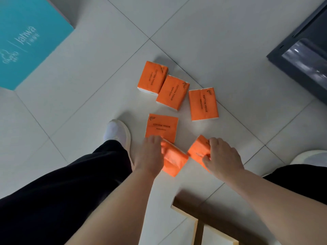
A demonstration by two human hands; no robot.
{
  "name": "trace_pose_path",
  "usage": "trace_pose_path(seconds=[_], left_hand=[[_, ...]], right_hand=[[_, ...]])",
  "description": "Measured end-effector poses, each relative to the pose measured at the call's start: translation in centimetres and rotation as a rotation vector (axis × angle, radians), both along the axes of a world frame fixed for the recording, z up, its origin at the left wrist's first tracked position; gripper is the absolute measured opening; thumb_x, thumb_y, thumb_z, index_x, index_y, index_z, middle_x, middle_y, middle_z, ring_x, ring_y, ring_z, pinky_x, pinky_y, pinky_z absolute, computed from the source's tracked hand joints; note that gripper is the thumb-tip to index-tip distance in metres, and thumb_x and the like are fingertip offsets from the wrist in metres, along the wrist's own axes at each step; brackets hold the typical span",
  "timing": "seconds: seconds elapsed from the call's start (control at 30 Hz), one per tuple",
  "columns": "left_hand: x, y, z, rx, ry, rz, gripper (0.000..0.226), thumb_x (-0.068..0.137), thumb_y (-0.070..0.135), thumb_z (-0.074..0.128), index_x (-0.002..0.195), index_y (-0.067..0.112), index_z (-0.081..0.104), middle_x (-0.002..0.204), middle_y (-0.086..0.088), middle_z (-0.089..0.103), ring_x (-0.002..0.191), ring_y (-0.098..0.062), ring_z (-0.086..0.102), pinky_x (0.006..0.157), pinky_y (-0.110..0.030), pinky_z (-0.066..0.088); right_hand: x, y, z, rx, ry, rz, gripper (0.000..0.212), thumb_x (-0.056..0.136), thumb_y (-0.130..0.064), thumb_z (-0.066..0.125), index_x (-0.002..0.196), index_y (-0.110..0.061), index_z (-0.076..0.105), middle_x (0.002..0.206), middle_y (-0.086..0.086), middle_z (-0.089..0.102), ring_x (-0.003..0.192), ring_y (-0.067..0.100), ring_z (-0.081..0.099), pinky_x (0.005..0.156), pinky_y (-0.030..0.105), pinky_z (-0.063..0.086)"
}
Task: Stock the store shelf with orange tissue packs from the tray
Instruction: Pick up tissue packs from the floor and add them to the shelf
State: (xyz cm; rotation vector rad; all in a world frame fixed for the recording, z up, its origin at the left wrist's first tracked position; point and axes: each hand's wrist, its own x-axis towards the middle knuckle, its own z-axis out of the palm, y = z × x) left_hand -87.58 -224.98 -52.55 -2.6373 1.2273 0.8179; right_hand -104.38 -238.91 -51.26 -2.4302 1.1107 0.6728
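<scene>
Several orange tissue packs lie on the white tiled floor in front of me. My left hand [150, 154] grips one orange pack [175, 161] by its left end, tilted off the floor. My right hand [221, 156] grips a second orange pack [197, 151] just to the right of it; the two packs nearly touch. A flat pack [161, 127] lies just beyond my left hand. Three more packs [153, 77] [172, 92] [203, 104] lie farther out in a row. A wooden tray corner [185, 207] shows under my right forearm.
My legs in black trousers and white shoes [117, 134] flank the packs. A teal box [26, 41] stands at the far left. A dark shelf base or frame [300, 55] sits at the upper right.
</scene>
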Motion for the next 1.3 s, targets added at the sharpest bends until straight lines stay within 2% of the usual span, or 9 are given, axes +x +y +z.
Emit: trace_pose_path(seconds=[0.17, 0.23, 0.3, 0.37, 0.43, 0.67, 0.8, 0.93, 1.3], left_hand=[[-1.6, -1.2, -0.5, 0.05, -0.023, -0.529, 0.056, 0.093, 0.025, 0.05, 0.143, 0.022, 0.027, 0.14, -0.001, 0.037, 0.121, -0.025, 0.039, 0.095, -0.037, 0.034], [-2.6, -1.1, -0.3, 0.156, -0.108, -0.245, 0.057, 0.088, 0.046, 0.056, 0.131, 0.017, 0.032, 0.128, -0.002, 0.042, 0.115, -0.024, 0.043, 0.091, -0.035, 0.039], [-4.2, -0.7, -0.2, 0.28, -0.075, 0.346, 0.077, 0.075, 0.07, 0.059, 0.118, 0.012, 0.034, 0.117, -0.005, 0.049, 0.108, -0.025, 0.051, 0.086, -0.035, 0.047], [-5.7, -0.5, -1.2, 0.328, 0.22, 0.849, 0.093, 0.068, 0.078, 0.058, 0.121, 0.005, 0.039, 0.114, -0.009, 0.057, 0.105, -0.029, 0.059, 0.084, -0.037, 0.05], [-6.8, -1.0, -2.1, 0.346, 0.51, 0.963, 0.091, 0.066, 0.074, 0.061, 0.124, 0.005, 0.05, 0.115, -0.011, 0.062, 0.105, -0.03, 0.062, 0.088, -0.038, 0.052], [-7.1, -5.7, -1.0, 0.116, 0.487, 0.869, 0.047, 0.079, 0.037, 0.066, 0.113, 0.01, 0.047, 0.103, -0.006, 0.06, 0.09, -0.026, 0.058, 0.075, -0.034, 0.051], [-5.6, -8.2, 2.4, 0.021, 0.447, 0.767, 0.046, 0.072, 0.028, 0.069, 0.105, 0.013, 0.041, 0.086, 0.001, 0.053, 0.09, -0.026, 0.059, 0.08, -0.04, 0.054], [-4.2, -11.8, 6.7, -0.077, 0.461, 0.593, 0.04, 0.07, 0.034, 0.067, 0.102, 0.012, 0.06, 0.096, -0.002, 0.064, 0.089, -0.022, 0.062, 0.073, -0.034, 0.052], [-6.7, -18.0, 26.8, -0.434, 0.378, 0.261, 0.043, 0.083, 0.025, 0.068, 0.116, 0.004, 0.052, 0.111, -0.013, 0.061, 0.1, -0.029, 0.059, 0.074, -0.032, 0.044]], right_hand=[[-0.7, -0.7, -0.4, 0.001, 0.021, 0.002, 0.037, 0.087, -0.037, 0.05, 0.118, -0.018, 0.044, 0.114, 0.001, 0.052, 0.108, 0.022, 0.052, 0.083, 0.036, 0.042], [-0.8, -1.1, -0.3, -0.019, 0.019, -0.009, 0.037, 0.087, -0.038, 0.049, 0.118, -0.018, 0.043, 0.114, 0.001, 0.052, 0.109, 0.022, 0.052, 0.083, 0.035, 0.042], [-1.0, -1.5, -0.3, -0.034, 0.03, -0.018, 0.037, 0.087, -0.038, 0.049, 0.118, -0.018, 0.043, 0.115, 0.001, 0.052, 0.109, 0.022, 0.052, 0.083, 0.035, 0.042], [-1.2, -1.8, -0.3, -0.022, 0.047, -0.031, 0.037, 0.087, -0.037, 0.049, 0.118, -0.018, 0.043, 0.115, 0.001, 0.052, 0.109, 0.022, 0.052, 0.083, 0.035, 0.042], [-1.2, -1.9, -0.3, -0.011, 0.05, -0.029, 0.036, 0.087, -0.036, 0.049, 0.117, -0.018, 0.043, 0.114, 0.002, 0.052, 0.108, 0.023, 0.052, 0.082, 0.035, 0.042], [-2.1, -3.5, 0.3, 0.061, -0.05, -0.244, 0.031, 0.089, -0.029, 0.051, 0.112, -0.01, 0.043, 0.114, 0.008, 0.051, 0.107, 0.028, 0.052, 0.078, 0.035, 0.043], [-3.3, -5.4, 3.0, -0.077, -0.002, -0.222, 0.032, 0.087, -0.031, 0.05, 0.113, -0.015, 0.044, 0.113, 0.005, 0.052, 0.106, 0.025, 0.053, 0.081, 0.036, 0.043], [-3.9, -7.1, 6.8, -0.161, -0.028, -0.242, 0.035, 0.086, -0.033, 0.05, 0.116, -0.017, 0.045, 0.115, 0.004, 0.049, 0.109, 0.025, 0.051, 0.084, 0.037, 0.043], [-7.3, -9.6, 23.6, -0.442, -0.302, -0.321, 0.044, 0.082, -0.026, 0.055, 0.123, -0.015, 0.044, 0.121, 0.004, 0.049, 0.115, 0.025, 0.048, 0.087, 0.037, 0.042]])
